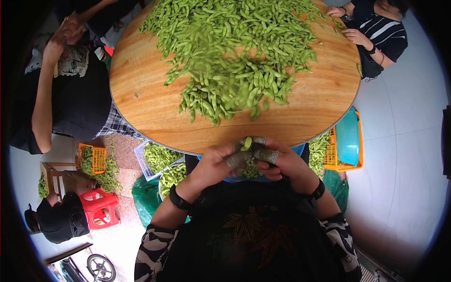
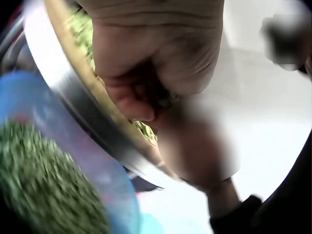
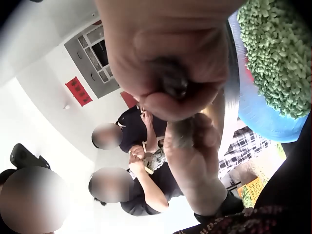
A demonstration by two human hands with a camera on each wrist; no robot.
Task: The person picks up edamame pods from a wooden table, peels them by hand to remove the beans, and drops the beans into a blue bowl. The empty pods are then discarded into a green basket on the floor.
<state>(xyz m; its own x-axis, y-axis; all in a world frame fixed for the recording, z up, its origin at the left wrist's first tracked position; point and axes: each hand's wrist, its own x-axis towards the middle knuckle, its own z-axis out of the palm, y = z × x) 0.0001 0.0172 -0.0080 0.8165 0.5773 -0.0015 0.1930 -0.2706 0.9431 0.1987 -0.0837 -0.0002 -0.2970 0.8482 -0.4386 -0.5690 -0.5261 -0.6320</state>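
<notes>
In the head view, both hands meet at the near edge of the round table. My left hand pinches a green soybean pod between covered fingertips. From the other side, my right hand grips the pod's end with curled fingers. Greyish covers wrap several fingertips. Below the hands sits a blue basin holding shelled green beans. The left wrist view shows my left palm close up with fingers curled; the fingertips are mostly hidden there.
Soybean pods are heaped on the wooden table. Several people sit around it. A white basket and a green bag stand at left; an orange basket with a teal basin is at right. A red stool lies further left.
</notes>
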